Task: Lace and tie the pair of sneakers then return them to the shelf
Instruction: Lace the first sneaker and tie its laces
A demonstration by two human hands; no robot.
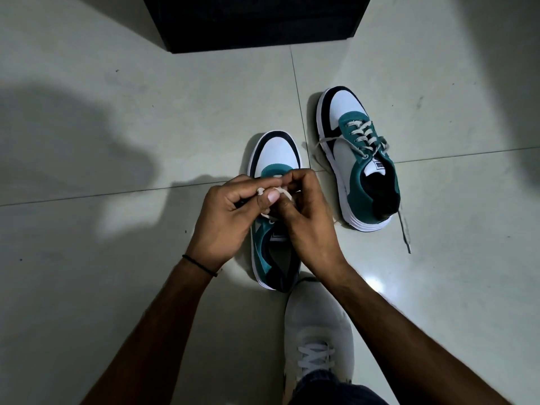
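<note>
Both hands, L hand (225, 213) and R hand (308, 214), pinch the lace (281, 190) over the centre sneaker (277, 150), knot step in hand; next likely needs bow cinched tight, then 2nd sneaker (347, 153) at 2 o'clock, ends loose, tied.

The floor tiles (140, 287) were smooth and glossy, throwing back a bright glare, the near sneaker (277, 150) and the far sneaker (344, 111) had smooth white toe panels, matt teal sides and flat woven cloth laces (361, 133), and the grey shoe (317, 317) was soft, matt knitted cloth.
</note>
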